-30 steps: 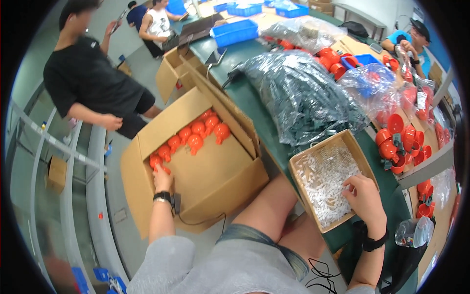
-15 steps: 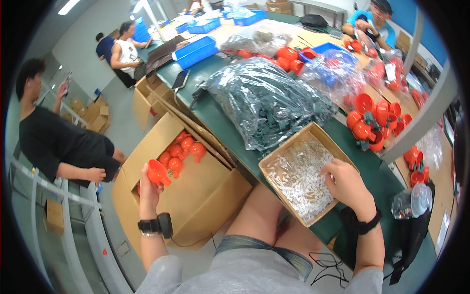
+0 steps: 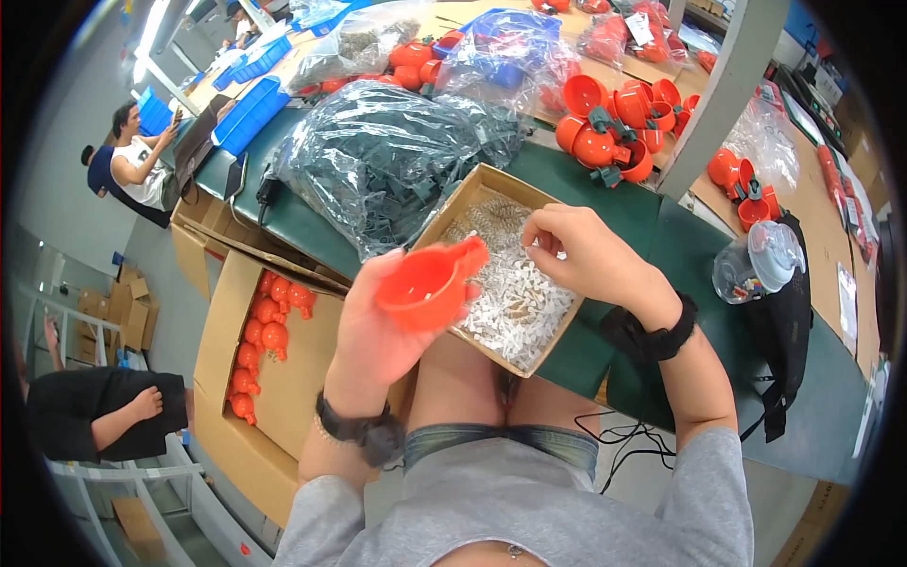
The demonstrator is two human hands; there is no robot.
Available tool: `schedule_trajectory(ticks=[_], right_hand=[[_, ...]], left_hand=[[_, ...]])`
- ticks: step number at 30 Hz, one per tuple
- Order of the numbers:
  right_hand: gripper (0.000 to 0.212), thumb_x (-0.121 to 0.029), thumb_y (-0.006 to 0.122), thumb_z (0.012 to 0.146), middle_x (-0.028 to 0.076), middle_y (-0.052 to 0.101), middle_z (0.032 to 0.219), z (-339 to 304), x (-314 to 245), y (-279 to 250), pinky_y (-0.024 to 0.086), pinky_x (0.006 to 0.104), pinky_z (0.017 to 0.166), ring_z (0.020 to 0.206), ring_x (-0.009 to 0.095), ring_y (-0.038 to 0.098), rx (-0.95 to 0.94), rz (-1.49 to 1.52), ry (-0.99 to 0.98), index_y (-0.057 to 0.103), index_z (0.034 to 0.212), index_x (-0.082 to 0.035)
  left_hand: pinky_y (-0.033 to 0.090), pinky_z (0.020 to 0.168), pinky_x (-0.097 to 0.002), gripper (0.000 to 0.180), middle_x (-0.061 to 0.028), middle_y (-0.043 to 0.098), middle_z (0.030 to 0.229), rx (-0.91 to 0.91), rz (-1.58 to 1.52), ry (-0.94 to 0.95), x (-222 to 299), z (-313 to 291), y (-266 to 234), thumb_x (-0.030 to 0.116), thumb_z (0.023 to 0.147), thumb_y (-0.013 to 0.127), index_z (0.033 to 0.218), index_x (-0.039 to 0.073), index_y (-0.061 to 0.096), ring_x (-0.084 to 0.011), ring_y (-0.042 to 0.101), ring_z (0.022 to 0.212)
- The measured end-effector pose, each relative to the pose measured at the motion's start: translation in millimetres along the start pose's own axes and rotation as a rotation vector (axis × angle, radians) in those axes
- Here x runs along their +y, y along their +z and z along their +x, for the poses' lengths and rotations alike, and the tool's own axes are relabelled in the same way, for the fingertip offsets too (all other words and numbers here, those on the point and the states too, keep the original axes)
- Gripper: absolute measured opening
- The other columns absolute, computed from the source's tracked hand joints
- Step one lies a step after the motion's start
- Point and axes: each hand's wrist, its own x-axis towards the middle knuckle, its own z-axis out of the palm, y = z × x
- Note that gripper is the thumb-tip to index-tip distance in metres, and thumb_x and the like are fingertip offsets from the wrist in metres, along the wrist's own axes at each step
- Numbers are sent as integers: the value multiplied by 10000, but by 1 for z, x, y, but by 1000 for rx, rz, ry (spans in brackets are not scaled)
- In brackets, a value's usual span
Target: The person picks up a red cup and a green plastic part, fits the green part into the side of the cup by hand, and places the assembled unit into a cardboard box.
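Observation:
My left hand is closed around a red plastic cup with a short stem, its open mouth tilted up and toward me. The stem points at a shallow cardboard tray of small white plastic pieces, with thin coiled springs heaped at its far end. Above the tray's right side, my right hand has thumb and fingers pinched together. Whatever sits between those fingertips is too small to make out.
Left of my legs stands an open carton with red cups lined up inside. A clear bag of dark green parts lies beyond the tray. Red cups with green fittings are piled near a metal post. A plastic jar stands right.
My left hand has brought the red cup from over the carton to the tray's near left side. My right hand has lifted from the white pieces, fingers pinched. The view has turned rightward.

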Motion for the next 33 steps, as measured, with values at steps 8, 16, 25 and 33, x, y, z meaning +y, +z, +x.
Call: schedule_trajectory(ticks=[8, 16, 25, 33], right_hand=[[90, -10, 599, 731, 116, 556, 727, 0, -1, -3, 462, 316, 613, 659, 223, 566, -2, 72, 74, 574, 818, -11], [80, -83, 660, 690, 93, 538, 837, -6, -2, 25, 472, 375, 669, 779, 293, 572, -242, -220, -47, 607, 742, -52], [59, -38, 583, 632, 114, 549, 795, -12, -24, 36, 475, 362, 685, 778, 264, 575, -146, -683, -47, 625, 672, -25], [72, -54, 630, 603, 112, 552, 799, -12, -22, 37, 475, 352, 690, 780, 256, 580, -123, -641, -15, 630, 667, -23]], left_hand=[[466, 868, -376, 482, -172, 558, 1142, 17, 369, 79, -20, 51, -13, 167, 815, 511, 1226, -75, 441, -296, 576, 994], [483, 823, -336, 457, -153, 576, 1128, 100, 343, 260, -27, 73, -26, 259, 891, 435, 1219, -57, 473, -242, 605, 938], [494, 762, -261, 300, -114, 648, 968, 213, 392, 292, -38, 71, -25, 162, 911, 439, 1032, -56, 607, -148, 630, 835], [491, 764, -258, 287, -105, 641, 983, 204, 374, 339, -43, 74, -27, 137, 916, 432, 1062, -47, 596, -132, 615, 869]])
